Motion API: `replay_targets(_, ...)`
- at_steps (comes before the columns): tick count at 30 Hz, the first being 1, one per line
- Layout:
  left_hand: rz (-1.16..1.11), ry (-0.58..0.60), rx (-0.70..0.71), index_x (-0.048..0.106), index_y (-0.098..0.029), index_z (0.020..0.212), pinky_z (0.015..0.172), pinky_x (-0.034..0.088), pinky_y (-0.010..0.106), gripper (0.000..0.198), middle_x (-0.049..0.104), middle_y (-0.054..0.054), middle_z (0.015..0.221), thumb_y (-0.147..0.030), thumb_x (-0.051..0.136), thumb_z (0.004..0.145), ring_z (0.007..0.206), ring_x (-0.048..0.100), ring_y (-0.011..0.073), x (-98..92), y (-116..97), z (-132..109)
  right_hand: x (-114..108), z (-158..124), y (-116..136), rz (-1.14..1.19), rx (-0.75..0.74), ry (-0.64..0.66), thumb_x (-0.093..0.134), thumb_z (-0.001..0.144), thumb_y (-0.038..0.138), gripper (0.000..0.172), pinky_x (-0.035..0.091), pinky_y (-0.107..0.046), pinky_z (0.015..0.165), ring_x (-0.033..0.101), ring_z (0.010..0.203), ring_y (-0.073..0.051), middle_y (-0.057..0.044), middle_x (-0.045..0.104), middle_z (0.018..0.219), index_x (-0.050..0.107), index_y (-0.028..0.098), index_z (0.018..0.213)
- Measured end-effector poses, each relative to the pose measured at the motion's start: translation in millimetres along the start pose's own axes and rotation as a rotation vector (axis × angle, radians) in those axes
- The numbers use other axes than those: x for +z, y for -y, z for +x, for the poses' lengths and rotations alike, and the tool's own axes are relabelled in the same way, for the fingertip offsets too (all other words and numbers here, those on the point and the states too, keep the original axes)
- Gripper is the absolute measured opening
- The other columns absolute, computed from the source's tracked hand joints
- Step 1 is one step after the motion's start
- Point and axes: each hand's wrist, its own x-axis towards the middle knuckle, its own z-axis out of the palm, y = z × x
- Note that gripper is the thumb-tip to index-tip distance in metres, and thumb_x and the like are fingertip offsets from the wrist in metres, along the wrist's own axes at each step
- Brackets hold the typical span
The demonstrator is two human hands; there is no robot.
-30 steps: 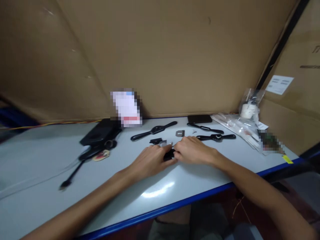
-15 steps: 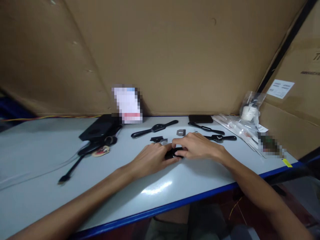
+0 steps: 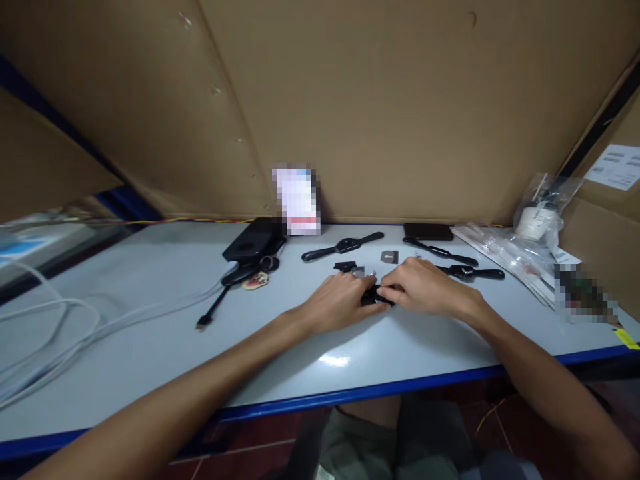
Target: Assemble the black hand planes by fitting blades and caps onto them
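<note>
Close together over the table, both hands are closed on a black part [image 3: 371, 295] that my fingers mostly hide. My left hand [image 3: 337, 305] grips its left side, thumb along the near edge. From the right, my right hand [image 3: 423, 287] pinches it with bent fingers. Just beyond lie a small black clip-like piece [image 3: 345, 266] and a small grey metal piece [image 3: 359, 271]. Farther back are a grey plate with a slot [image 3: 389, 257] and a black two-handled tool like a spokeshave [image 3: 347, 246]. Two similar black tools [image 3: 445, 253] [image 3: 470, 272] lie beyond my right hand.
A black box-shaped device [image 3: 254, 241] with a cable stands left of a propped-up phone [image 3: 299, 200]. White cables [image 3: 75, 333] run across the left side. A dark flat object [image 3: 428, 231], plastic packets [image 3: 500, 257] and a bagged white container [image 3: 534, 222] are at the right. Cardboard walls [image 3: 375, 113] enclose the back.
The view has swung left, so everything sits farther right, and white cables now show at the left. Both hands remain on the black part, with little change in grip.
</note>
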Motion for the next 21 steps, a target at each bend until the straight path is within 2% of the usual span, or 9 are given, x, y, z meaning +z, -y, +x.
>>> replay_targets(3,0.007,0.006,0.000,0.070,-0.016,0.111,0.064,0.043,0.036,0.051,0.076,0.014,0.086,-0.061,0.053,0.096,0.076,0.071,0.0306,-1.7,-1.4,-0.1,1.7,0.9,-2.3,-0.095,0.034,-0.032,0.052,0.097,0.022,0.031,0.020,-0.032,0.059,0.034,0.057,-0.013,-0.001,0.053,0.062,0.067,0.018,0.070)
replay_targets(8,0.030,0.016,-0.006,0.070,-0.015,0.109,0.062,0.040,0.036,0.051,0.076,0.014,0.086,-0.062,0.052,0.097,0.077,0.071,0.0317,-3.4,-2.5,-0.5,1.3,1.2,-1.1,-0.182,0.097,0.005,0.050,0.095,0.019,0.029,0.020,-0.033,0.060,0.038,0.058,-0.014,-0.004,0.057,0.066,0.067,0.017,0.072)
replay_targets(14,0.017,0.022,-0.012,0.069,-0.016,0.106,0.063,0.042,0.035,0.046,0.075,0.012,0.084,-0.058,0.054,0.097,0.076,0.070,0.0301,-3.5,-2.7,-0.2,-3.0,0.3,2.2,0.008,0.023,0.089,0.055,0.086,0.012,0.024,0.023,-0.030,0.058,0.035,0.055,-0.011,0.002,0.050,0.057,0.060,0.017,0.063)
replay_targets(21,0.011,0.022,-0.011,0.070,-0.016,0.109,0.064,0.042,0.035,0.046,0.075,0.012,0.087,-0.057,0.055,0.096,0.075,0.070,0.0296,-3.6,-3.0,-0.2,-2.5,1.6,2.7,0.054,0.027,0.055,0.054,0.093,0.018,0.029,0.023,-0.030,0.061,0.035,0.058,-0.011,0.003,0.047,0.058,0.063,0.018,0.066)
